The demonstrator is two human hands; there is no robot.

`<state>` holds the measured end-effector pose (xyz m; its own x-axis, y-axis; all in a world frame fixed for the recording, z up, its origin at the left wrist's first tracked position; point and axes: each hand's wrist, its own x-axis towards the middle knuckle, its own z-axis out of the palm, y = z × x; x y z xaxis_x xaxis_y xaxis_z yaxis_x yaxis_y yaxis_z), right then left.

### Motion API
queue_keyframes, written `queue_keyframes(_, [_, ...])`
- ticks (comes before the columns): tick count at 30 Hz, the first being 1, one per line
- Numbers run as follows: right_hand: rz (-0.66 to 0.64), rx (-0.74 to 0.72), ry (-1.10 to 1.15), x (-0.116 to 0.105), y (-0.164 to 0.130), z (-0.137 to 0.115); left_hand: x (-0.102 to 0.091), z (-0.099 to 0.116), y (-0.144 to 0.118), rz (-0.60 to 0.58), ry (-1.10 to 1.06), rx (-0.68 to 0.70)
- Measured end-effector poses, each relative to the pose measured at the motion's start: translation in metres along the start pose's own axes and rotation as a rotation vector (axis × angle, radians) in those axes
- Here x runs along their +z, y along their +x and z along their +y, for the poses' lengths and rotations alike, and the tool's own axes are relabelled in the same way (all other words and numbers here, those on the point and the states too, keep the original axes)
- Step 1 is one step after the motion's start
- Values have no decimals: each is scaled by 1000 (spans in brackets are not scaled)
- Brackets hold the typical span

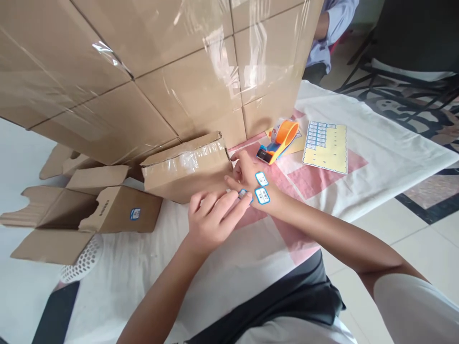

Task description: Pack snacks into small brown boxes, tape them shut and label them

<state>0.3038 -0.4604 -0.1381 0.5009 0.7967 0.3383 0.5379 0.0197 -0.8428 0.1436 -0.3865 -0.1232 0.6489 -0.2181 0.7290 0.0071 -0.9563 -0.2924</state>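
My left hand (211, 217) is closed, its fingertips pinching a small blue-edged label sticker (246, 195) against the back of my right hand (247, 174). Two more label stickers, an upper one (261, 179) and a lower one (262, 195), lie on the back of that same hand. The right hand's fingers are loosely bent and apart, beside the end of a taped cardboard box (190, 167). Nothing shows in its grasp, though some fingers are partly hidden.
An orange tape dispenser (281, 141) and a yellow sticker sheet (324, 148) lie on the cloth-covered table (380, 148). An open labelled carton (122, 210) stands left. Stacked, taped cartons (186, 76) rise behind. Another person's sleeve (340, 19) appears at the top right.
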Motion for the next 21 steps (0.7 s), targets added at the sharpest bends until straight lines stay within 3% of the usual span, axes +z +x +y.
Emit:
queue_keyframes(2, [-44,-10,64,-3,-4,2,4,1,7,43,-75,11])
queue_keyframes(5, [-108,24,156,-14,-11,8,9,-3,8,84,-217,-146])
queue_keyframes(7, [-267,141,355,-25,-16,10,13,-3,7,132,-219,-186])
queue_keyframes(9, [-472,239,591,-36,-20,10,17,-2,5,150,-161,-106])
queue_keyframes(11, [-574,246,719,-44,-20,13,20,-2,4,97,-111,-11])
queue_keyframes(12, [-559,229,731,-46,-17,17,20,-5,2,47,-97,21])
queue_keyframes(15, [-360,222,686,-41,7,37,16,-23,-11,-71,3,11])
queue_keyframes(18, [-194,251,633,-22,42,63,8,-60,-31,55,223,-269])
queue_keyframes(21, [-230,239,660,-1,69,79,7,-98,-50,41,223,-530])
